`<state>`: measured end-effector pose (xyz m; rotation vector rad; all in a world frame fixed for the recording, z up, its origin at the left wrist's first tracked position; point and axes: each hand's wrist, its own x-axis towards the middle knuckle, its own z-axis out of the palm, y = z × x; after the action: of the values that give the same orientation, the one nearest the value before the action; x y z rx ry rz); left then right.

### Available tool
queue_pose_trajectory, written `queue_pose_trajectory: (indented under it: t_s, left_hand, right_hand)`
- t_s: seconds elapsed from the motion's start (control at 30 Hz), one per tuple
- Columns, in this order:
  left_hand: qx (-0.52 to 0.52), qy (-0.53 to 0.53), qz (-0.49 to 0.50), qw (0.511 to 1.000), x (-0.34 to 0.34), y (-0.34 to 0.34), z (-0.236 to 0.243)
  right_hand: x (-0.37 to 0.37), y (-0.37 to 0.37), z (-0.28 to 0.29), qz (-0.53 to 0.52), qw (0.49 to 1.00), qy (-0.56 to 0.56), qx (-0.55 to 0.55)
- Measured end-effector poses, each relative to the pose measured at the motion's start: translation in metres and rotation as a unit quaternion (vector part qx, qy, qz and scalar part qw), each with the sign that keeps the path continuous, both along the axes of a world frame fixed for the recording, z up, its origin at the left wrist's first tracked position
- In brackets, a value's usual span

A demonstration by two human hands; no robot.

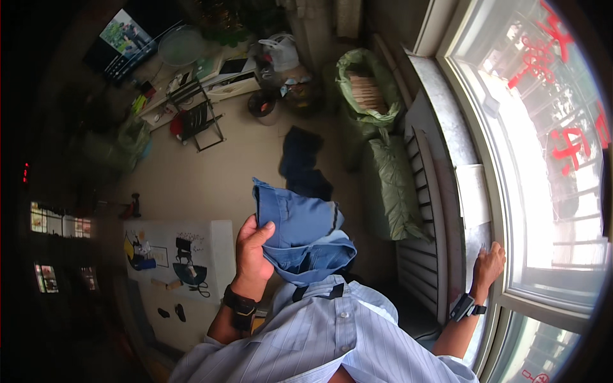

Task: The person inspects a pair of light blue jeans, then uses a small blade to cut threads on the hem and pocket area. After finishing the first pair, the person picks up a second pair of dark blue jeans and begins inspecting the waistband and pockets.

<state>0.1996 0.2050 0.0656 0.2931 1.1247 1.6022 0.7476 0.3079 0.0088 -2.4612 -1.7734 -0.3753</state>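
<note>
My left hand [255,252] is closed on a piece of blue denim [300,223], thumb on top, in front of my striped shirt. The denim is folded over itself, with seams and a paler inner side showing. It looks like part of a garment, though its exact kind is unclear. Away to the right, my right hand [490,265] reaches down onto the windowsill [474,239] beside the window frame. Its fingers are bent and drawn together at the sill; whatever may be between the fingertips is too small to make out.
Dark cloth [303,159] lies on the floor ahead. A white table [220,255] at left bears scissors [201,290] and small tools. Green sacks [389,185] stand by the radiator [424,268] under the sill. Farther off are a folding chair [201,118], a bin [262,105] and a cluttered desk [233,89].
</note>
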Motion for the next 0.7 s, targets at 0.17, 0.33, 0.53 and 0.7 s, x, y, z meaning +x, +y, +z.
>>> queue_pose_trajectory:
  t_s: [0.17, 0.33, 0.53, 0.7]
  left_hand:
    - [-0.002, -0.030, 0.059, 0.998, -0.006, -0.012, 0.007]
    - [0.001, -0.062, 0.099, 0.993, -0.004, -0.017, 0.018]
    - [0.026, -0.050, 0.165, 0.985, -0.009, -0.027, 0.021]
    - [0.005, 0.065, 0.241, 0.968, -0.054, -0.059, -0.005]
  right_hand:
    - [-0.111, 0.009, 0.024, 0.099, 0.799, 0.581, -0.121]
    - [-0.238, 0.003, -0.025, 0.193, 0.661, 0.651, -0.318]
    - [-0.319, 0.011, -0.090, 0.034, 0.468, 0.740, -0.482]
    - [-0.339, 0.047, -0.088, 0.042, 0.483, 0.820, -0.303]
